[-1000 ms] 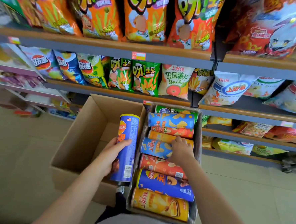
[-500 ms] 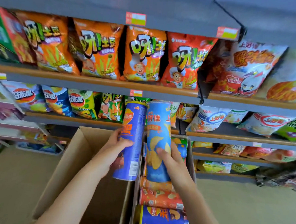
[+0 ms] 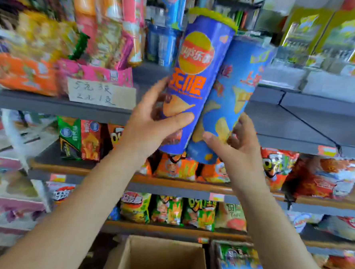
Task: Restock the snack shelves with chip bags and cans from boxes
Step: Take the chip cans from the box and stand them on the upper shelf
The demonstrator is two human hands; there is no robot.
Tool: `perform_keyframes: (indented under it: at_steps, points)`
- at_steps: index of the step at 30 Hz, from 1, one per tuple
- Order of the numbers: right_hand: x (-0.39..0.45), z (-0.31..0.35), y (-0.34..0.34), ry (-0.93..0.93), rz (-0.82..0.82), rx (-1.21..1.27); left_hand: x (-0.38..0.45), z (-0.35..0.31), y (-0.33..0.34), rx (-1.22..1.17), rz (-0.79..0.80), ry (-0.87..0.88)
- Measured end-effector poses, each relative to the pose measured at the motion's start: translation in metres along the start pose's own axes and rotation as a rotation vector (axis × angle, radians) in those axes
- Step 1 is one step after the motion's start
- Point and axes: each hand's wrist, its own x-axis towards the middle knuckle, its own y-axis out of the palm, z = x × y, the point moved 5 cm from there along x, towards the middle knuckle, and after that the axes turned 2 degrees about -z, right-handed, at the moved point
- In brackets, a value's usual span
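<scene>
Fingers of my left hand (image 3: 152,122) wrap the purple can (image 3: 193,77) — my right hand (image 3: 237,146) grips the blue can (image 3: 233,96), cans touching, tilted.

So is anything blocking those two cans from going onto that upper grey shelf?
Nothing visible. The dark blue can and the light blue can are raised before a bare stretch of the grey shelf; the pink boxes sit off to its left.
</scene>
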Motion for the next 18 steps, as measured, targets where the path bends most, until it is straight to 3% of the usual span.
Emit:
perform_keyframes:
  at_steps: [3,6,11,18]
  points:
    - [0.060,0.009,0.019,-0.106,-0.074,-0.092,0.061,-0.005,-0.005,0.081,-0.029,0.115]
    - [0.107,0.006,0.028,-0.135,-0.148,-0.244,0.105,0.009,0.000,0.131,-0.065,0.113]
    - [0.152,-0.032,0.037,0.018,-0.111,-0.436,0.149,0.061,0.002,0.257,-0.169,-0.001]
    - [0.186,-0.062,0.056,0.115,-0.038,-0.515,0.164,0.087,-0.013,0.560,-0.270,0.012]
